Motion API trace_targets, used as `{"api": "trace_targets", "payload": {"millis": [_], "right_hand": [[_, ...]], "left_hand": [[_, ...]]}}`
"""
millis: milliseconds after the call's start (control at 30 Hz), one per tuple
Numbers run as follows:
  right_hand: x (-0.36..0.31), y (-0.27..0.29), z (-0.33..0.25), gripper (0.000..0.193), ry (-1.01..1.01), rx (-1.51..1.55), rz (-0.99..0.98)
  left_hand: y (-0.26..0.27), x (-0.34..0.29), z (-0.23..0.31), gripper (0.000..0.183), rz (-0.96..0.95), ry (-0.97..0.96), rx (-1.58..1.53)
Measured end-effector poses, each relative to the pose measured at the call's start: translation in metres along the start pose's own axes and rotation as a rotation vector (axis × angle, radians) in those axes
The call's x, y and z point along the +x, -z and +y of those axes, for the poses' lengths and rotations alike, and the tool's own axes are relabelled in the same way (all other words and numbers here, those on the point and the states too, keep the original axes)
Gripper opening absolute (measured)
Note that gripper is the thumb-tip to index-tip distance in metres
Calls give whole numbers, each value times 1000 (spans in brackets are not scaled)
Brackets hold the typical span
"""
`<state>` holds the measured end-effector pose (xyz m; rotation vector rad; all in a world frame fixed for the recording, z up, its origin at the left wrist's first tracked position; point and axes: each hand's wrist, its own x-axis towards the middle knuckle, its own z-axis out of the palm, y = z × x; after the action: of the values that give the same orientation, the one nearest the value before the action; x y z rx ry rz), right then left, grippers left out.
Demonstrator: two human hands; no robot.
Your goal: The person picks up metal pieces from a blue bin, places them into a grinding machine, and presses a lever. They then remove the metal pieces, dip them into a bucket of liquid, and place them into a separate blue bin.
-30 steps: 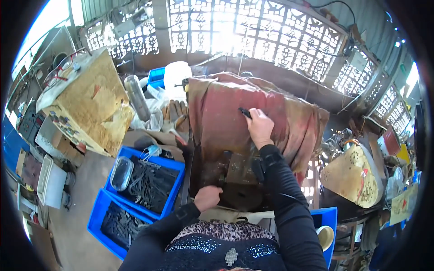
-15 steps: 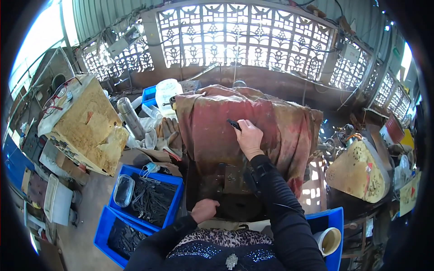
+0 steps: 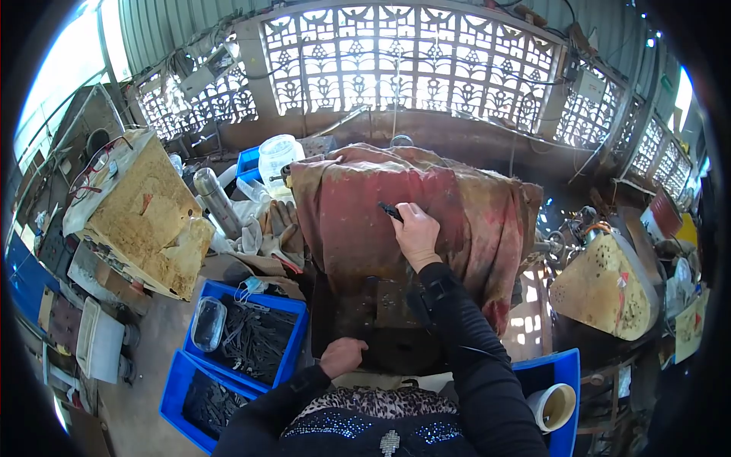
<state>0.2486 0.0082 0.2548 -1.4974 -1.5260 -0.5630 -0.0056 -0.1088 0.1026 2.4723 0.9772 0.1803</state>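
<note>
My right hand [image 3: 417, 231] is raised in front of a stained red and brown cloth [image 3: 358, 213] draped over a bulky machine. Its fingers pinch a small dark piece [image 3: 391, 211], whose end sticks out to the left; its exact kind is unclear. Lower down, my left hand [image 3: 343, 356] is curled closed at the near left edge of the dark machine bed [image 3: 392, 312]. Whether anything lies inside those fingers is hidden. Left of that hand, a blue bin [image 3: 298, 335] holds many thin dark strips [image 3: 255, 346] and a clear plastic tub [image 3: 207, 324].
A second blue bin [image 3: 173, 404] with dark pieces overlaps the first. Another blue bin [image 3: 565, 377], at the lower right, holds a cream cylindrical container [image 3: 551, 407]. Work gloves [image 3: 283, 232] and a metal flask [image 3: 217, 202] lie left of the cloth. A rusty yellowish machine guard [image 3: 601, 289] stands right.
My right hand, still pinching the dark piece, has shifted very slightly left. My left hand stays in nearly the same place, and the whole view has moved a little.
</note>
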Motion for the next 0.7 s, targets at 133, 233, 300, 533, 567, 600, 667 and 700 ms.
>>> {"api": "trace_targets", "payload": {"millis": [133, 233, 300, 533, 567, 600, 667, 700], "right_hand": [[0, 0, -1, 16, -8, 17, -3], [0, 0, 0, 17, -7, 27, -7], [0, 0, 1, 17, -10, 37, -2], [-1, -1, 1, 17, -3, 48, 4], [-2, -1, 1, 17, -5, 49, 5], [-2, -1, 1, 17, -6, 49, 5], [-2, 0, 1, 17, -8, 48, 10], [-2, 0, 0, 17, -10, 48, 14]], "left_hand": [[1, 0, 1, 24, 4, -4, 1], [1, 0, 2, 25, -1, 29, -10], [0, 1, -1, 24, -28, 33, -26], [-1, 1, -1, 25, -53, 50, -34], [-1, 1, -1, 26, -45, 40, -28], [-1, 1, -1, 27, -38, 30, -22], [-1, 1, 0, 27, -37, 35, -24], [-1, 1, 0, 27, -37, 41, -26]]}}
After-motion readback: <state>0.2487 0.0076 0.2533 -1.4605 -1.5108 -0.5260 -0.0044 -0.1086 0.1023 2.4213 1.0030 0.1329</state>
